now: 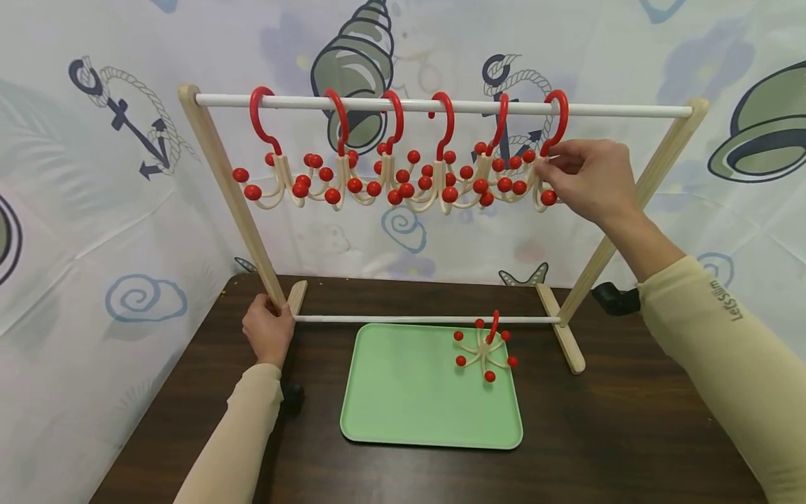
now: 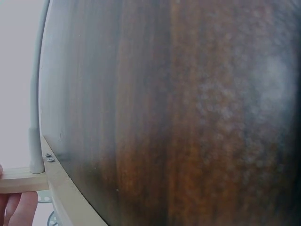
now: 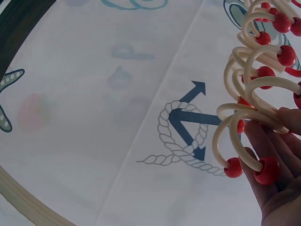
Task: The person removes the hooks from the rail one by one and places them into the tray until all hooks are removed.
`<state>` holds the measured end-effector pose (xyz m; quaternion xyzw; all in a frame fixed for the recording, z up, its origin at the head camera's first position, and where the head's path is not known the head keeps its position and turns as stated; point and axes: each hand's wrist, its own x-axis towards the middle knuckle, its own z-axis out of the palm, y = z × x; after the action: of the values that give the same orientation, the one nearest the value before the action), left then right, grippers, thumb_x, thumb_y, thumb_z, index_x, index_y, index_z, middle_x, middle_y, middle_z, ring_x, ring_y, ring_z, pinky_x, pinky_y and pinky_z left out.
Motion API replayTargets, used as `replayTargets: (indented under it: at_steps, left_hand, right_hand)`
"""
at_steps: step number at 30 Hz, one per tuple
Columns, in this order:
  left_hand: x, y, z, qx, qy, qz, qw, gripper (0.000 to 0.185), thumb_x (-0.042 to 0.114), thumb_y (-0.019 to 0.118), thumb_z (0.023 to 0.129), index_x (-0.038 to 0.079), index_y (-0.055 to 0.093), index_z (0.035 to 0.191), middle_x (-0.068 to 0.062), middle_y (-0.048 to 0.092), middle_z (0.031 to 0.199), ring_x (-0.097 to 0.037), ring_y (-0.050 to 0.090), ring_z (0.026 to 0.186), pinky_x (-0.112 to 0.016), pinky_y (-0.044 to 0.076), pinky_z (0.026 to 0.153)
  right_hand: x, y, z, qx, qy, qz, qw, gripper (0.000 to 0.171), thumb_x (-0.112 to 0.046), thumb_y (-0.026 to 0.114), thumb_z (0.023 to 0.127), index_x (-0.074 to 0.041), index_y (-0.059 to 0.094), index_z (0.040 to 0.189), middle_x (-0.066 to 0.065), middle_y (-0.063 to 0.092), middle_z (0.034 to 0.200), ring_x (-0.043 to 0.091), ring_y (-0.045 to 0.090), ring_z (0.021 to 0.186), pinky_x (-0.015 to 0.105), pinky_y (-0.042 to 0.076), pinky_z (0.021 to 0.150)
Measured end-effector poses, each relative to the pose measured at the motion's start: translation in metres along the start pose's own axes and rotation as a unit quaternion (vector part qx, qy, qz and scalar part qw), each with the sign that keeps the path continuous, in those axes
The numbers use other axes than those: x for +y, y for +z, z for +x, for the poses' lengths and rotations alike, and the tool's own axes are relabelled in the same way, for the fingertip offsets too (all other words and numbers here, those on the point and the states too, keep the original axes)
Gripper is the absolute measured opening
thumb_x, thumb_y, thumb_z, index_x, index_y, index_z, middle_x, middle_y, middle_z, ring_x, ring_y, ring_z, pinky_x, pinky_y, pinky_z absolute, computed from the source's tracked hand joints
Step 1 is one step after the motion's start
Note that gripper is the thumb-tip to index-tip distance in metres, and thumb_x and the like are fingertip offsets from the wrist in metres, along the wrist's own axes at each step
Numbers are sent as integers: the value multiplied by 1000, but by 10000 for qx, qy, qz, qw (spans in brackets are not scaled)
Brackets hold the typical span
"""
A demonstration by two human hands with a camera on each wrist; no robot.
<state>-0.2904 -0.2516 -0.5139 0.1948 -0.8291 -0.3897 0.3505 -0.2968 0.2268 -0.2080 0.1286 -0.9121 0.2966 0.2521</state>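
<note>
At the rail's right end, right hand (image 1: 588,183) pinches the rightmost red-hooked cream multi-arm hanger (image 1: 546,161); left hand (image 1: 269,327) grips the wooden rack's left leg (image 1: 234,199). Lift the hook straight up, rack steadied.

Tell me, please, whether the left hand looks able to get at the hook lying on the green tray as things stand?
Probably yes. The left hand grips the rack's left leg beside the tray, and nothing lies between it and the hook at the tray's far right corner; it would have to let go and reach across.
</note>
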Motion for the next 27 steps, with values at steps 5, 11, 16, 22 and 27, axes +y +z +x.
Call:
replayTargets:
  at_steps: [5, 11, 16, 22, 27]
  left_hand:
    - [1, -1, -2, -41, -70, 11, 10000, 17, 7, 70, 86, -2, 65, 98, -21, 65, 87, -40, 60, 80, -56, 44, 82]
    - [-1, 1, 0, -9, 31, 25, 10000, 16, 8, 69, 86, -2, 65, 97, -21, 64, 86, -40, 60, 80, -56, 43, 82]
    - [0, 2, 0, -6, -7, 38, 10000, 16, 9, 69, 86, -2, 65, 97, -20, 64, 85, -39, 59, 79, -56, 43, 82]
    - [2, 0, 0, -15, -56, 22, 10000, 17, 9, 70, 86, -2, 65, 99, -21, 65, 87, -40, 60, 81, -56, 43, 82]
    - [2, 1, 0, -5, -88, 25, 10000, 18, 9, 70, 86, -2, 65, 100, -21, 65, 88, -40, 60, 81, -56, 43, 82]
  right_hand:
    - [1, -2, 1, 286, -26, 21, 9996, 41, -35, 67, 92, -6, 70, 120, 13, 72, 106, 31, 70, 95, 9, 43, 60]
    - [-1, -8, -3, 481, 32, 64, 9988, 41, -35, 69, 91, -6, 71, 119, 13, 72, 108, 31, 70, 96, 9, 44, 64]
    - [-3, -13, -9, 733, -132, 152, 9971, 39, -34, 70, 89, -4, 73, 113, 12, 73, 102, 6, 69, 80, 10, 45, 66]
    - [0, -12, -17, 1027, -216, 443, 9935, 38, -35, 71, 88, -5, 73, 112, 13, 73, 102, -10, 59, 72, 11, 46, 71]
    - [5, -8, -27, 1458, -413, 638, 9864, 35, -31, 73, 87, -5, 74, 109, 12, 73, 98, -8, 61, 74, 12, 47, 74]
